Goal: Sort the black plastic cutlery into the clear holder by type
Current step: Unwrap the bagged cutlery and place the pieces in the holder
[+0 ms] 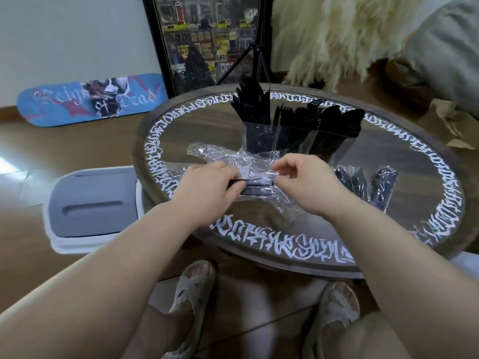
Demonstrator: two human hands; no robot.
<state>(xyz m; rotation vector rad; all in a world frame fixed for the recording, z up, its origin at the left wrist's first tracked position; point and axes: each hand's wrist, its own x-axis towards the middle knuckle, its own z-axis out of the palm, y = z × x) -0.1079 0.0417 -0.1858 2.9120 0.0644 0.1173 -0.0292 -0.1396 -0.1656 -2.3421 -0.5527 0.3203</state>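
A clear holder (298, 141) stands at the middle back of the round table, with several black knives, forks and spoons upright in its compartments. In front of it, my left hand (207, 185) grips one end of a bundle of black cutlery (255, 189) wrapped in clear plastic. My right hand (305, 182) pinches the plastic wrap at the bundle's other end. Loose crumpled wrap (212, 151) lies just behind my hands. Two more wrapped packs of black cutlery (368, 185) lie on the table to the right.
The round wooden table (427, 177) has white lettering around its rim. A grey and white bin (96, 206) stands on the floor at the left. A skateboard deck, a framed picture and a tripod stand behind the table. My slippered feet are below the near edge.
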